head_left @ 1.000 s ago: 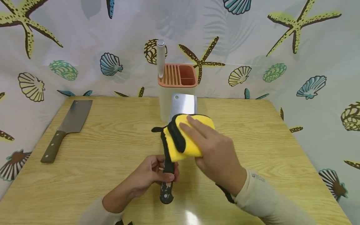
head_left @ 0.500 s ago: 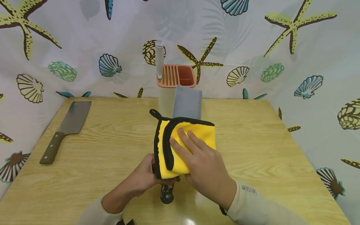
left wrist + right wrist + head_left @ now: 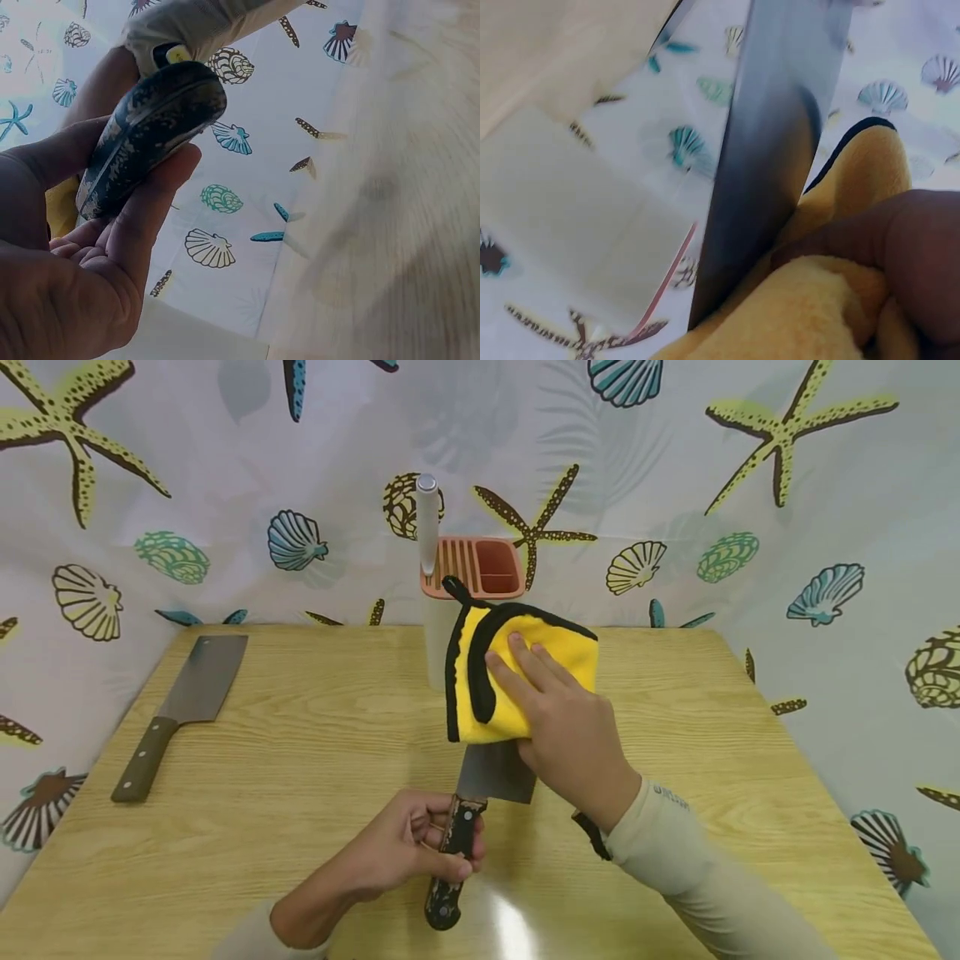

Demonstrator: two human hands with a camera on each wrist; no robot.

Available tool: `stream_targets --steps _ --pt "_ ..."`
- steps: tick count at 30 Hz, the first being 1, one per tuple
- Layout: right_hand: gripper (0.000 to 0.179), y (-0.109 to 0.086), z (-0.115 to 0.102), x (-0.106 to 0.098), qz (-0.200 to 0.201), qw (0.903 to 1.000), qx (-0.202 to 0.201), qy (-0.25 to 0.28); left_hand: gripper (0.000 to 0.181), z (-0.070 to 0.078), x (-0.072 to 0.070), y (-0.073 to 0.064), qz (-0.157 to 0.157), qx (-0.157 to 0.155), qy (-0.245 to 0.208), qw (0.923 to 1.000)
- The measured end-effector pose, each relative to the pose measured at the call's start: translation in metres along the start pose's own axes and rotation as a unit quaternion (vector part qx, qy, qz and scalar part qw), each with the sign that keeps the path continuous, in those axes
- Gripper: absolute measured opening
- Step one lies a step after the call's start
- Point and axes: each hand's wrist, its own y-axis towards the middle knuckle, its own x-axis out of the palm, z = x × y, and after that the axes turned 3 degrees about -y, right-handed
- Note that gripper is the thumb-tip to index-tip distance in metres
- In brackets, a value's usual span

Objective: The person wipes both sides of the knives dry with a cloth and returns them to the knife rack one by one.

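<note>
Over the tabletop [image 3: 322,743], the left hand [image 3: 405,847] curls round the handle [image 3: 461,828] of the cleaver [image 3: 489,777] (likely stiff, weighty and slick-bladed, so best taken there), while the right hand [image 3: 576,745] pinches soft cloth [image 3: 506,712] about its blade [image 3: 761,150].

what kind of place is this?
Probably a staged kitchen-type workstation, not a full kitchen: wood-grain table with a shell-print backdrop behind, a knife holder and a brown-handled cleaver on it.
</note>
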Motion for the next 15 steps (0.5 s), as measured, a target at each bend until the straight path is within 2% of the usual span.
stream_targets --steps 5,7,11,15 --pt "0.076 0.017 0.028 0.003 -0.019 0.9981 0.041 0.041 0.04 -0.006 0.0 -0.001 -0.017 -0.002 -0.027 0.9995" --pt "0.075 0.022 0.04 0.003 -0.007 0.9951 0.069 0.071 0.04 -0.007 0.0 0.0 -0.019 -0.006 -0.038 0.9991" --pt "0.071 0.024 0.054 -0.003 0.069 0.9828 0.118 0.125 0.042 -0.009 -0.001 0.0 -0.027 -0.011 -0.053 0.9981" --pt "0.066 0.017 0.046 -0.017 0.159 0.9716 0.116 0.131 0.046 -0.009 -0.002 0.002 -0.028 -0.001 -0.054 0.9981"
